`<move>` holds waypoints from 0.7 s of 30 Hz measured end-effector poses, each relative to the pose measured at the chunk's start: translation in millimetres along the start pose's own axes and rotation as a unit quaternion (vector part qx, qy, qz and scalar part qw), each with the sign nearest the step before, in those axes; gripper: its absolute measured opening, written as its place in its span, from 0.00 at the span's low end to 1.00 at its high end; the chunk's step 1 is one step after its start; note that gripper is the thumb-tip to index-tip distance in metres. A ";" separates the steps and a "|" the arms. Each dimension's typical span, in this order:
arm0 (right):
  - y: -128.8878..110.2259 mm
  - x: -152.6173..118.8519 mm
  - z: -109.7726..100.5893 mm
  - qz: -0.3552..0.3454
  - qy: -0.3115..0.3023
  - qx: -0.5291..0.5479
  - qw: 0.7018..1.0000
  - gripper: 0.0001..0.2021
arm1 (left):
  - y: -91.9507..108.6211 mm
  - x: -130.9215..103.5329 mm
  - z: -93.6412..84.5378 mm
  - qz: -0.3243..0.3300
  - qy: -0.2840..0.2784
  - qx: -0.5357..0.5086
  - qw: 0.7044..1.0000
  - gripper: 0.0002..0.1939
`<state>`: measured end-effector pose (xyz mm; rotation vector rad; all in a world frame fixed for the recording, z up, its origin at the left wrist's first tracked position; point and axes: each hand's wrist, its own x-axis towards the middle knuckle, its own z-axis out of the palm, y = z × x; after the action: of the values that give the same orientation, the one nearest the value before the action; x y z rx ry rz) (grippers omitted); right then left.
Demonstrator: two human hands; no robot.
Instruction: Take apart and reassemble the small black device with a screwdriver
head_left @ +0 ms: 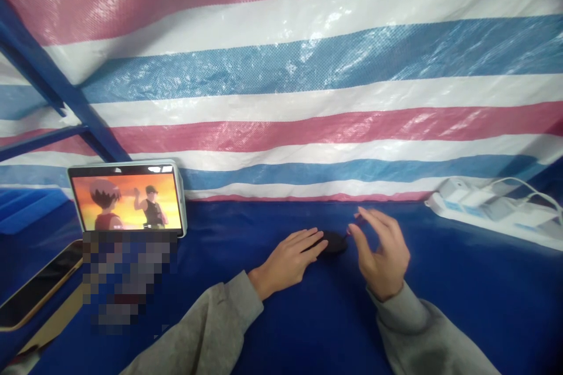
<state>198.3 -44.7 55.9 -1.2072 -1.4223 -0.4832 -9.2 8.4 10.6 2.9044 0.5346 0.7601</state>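
Note:
My left hand (292,261) lies over the left side of a flat, round black disc (334,242) on the blue table. Its fingers are stretched out, with their tips resting on the disc. Just right of the disc, my right hand (383,252) is raised a little, its thumb and fingers curved and apart. Thumb and forefinger point toward the disc's right edge. Something small and dark shows near those fingertips, too blurred to make out. Both forearms wear grey sleeves.
A tablet (127,199) playing a cartoon stands at the left, with a phone (41,284) lying before it. A white power strip (497,220) with plugs and cables sits at the right. Striped plastic sheeting (308,70) hangs behind the blue table (308,328).

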 end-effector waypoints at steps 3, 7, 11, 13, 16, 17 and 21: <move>0.4 -0.3 0.6 -0.013 -0.037 0.016 0.999 0.17 | 0.3 0.2 -0.2 0.003 0.004 0.001 1.000 0.21; 1.4 -0.9 0.9 0.006 -0.027 0.009 1.000 0.17 | 0.0 -0.6 1.2 0.001 0.004 -0.003 1.000 0.22; 2.7 -1.5 1.0 0.008 -0.048 0.033 0.998 0.20 | -0.5 -1.0 2.1 0.000 0.001 -0.001 1.000 0.22; 3.5 -1.6 1.3 0.020 -0.062 0.034 0.997 0.21 | -0.4 -0.9 1.9 -0.001 -0.003 -0.001 1.000 0.22; 4.2 -1.4 2.3 0.022 -0.034 0.019 0.999 0.19 | 0.1 -0.7 1.2 -0.002 -0.004 -0.002 1.000 0.22; 4.2 -1.5 2.6 0.020 -0.024 0.018 0.999 0.19 | 0.2 -0.7 1.0 -0.002 -0.003 -0.002 1.000 0.22; 2.9 -2.3 3.2 0.029 -0.048 0.042 0.998 0.21 | 0.2 -0.9 1.6 0.001 0.000 -0.002 1.000 0.22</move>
<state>198.8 -41.8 51.9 -1.2142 -1.4703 -0.3273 -9.1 7.9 8.8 2.9021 0.5306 0.7601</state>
